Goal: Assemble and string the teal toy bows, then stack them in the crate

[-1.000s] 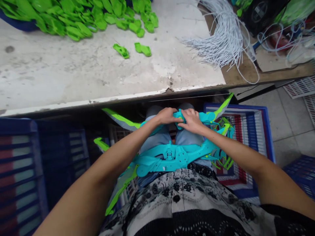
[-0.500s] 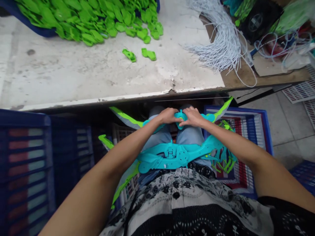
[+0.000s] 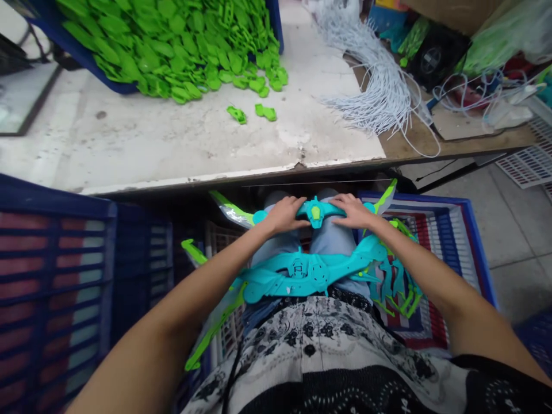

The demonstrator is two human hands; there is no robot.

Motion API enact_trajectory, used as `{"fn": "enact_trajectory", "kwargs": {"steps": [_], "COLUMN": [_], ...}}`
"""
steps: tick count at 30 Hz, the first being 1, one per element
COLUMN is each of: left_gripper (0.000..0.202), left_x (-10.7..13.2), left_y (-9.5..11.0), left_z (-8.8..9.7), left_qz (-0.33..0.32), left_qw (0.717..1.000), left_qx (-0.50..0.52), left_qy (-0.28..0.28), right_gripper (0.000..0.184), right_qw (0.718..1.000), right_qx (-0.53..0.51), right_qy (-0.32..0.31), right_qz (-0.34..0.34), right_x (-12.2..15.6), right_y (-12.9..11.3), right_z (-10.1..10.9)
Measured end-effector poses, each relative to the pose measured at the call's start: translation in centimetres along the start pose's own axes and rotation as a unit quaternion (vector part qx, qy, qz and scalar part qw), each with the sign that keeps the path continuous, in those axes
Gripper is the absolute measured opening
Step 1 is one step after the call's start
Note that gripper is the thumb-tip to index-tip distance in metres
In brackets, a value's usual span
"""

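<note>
A turquoise toy bow [image 3: 328, 207] with green and grey limb tips lies across my knees under the table edge. My left hand [image 3: 286, 215] is closed round its body left of the centre, and my right hand [image 3: 352, 211] grips it on the right. Between them, a small green piece [image 3: 316, 213] sits at the middle of the bow. A thin white string [image 3: 319, 183] runs across near the limb tips. On my lap, closer to my body, rest more turquoise bow bodies [image 3: 302, 273] with green limbs.
A blue bin of green plastic pieces [image 3: 172, 52] stands on the white table [image 3: 181, 149], with two loose pieces [image 3: 250, 113] before it. White cords [image 3: 375, 92] lie to the right. Blue crates [image 3: 52, 287] are at my left; another crate [image 3: 478, 247] at my right holds toy bows.
My hands have moved apart from the middle of the bow, uncovering the green piece there. The view has shifted slightly, showing more of the table's far side.
</note>
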State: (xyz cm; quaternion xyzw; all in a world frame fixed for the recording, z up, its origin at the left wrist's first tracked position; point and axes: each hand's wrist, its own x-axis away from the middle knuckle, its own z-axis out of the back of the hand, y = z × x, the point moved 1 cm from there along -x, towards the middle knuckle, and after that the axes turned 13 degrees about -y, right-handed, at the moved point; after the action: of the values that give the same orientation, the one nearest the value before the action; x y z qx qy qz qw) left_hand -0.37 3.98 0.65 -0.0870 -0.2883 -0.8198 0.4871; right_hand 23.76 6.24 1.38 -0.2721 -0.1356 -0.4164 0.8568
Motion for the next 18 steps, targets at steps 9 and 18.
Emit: {"fn": "enact_trajectory", "kwargs": {"steps": [9, 18], "left_gripper": [0.042, 0.032], "left_x": [2.6, 4.5], "left_y": [3.2, 6.8], "left_z": [0.1, -0.9], "left_qz": [0.060, 0.074], "left_qw": [0.997, 0.996], "left_qx": [-0.037, -0.044], "left_qy": [-0.021, 0.019], "right_gripper": [0.041, 0.044], "right_qw": [0.992, 0.968], "right_qx": [0.042, 0.021], "right_qy": [0.068, 0.189], "right_qz": [0.095, 0.162], "right_x": [3.8, 5.3], "right_y": [0.6, 2.0], "right_z": [-2.4, -3.9]}}
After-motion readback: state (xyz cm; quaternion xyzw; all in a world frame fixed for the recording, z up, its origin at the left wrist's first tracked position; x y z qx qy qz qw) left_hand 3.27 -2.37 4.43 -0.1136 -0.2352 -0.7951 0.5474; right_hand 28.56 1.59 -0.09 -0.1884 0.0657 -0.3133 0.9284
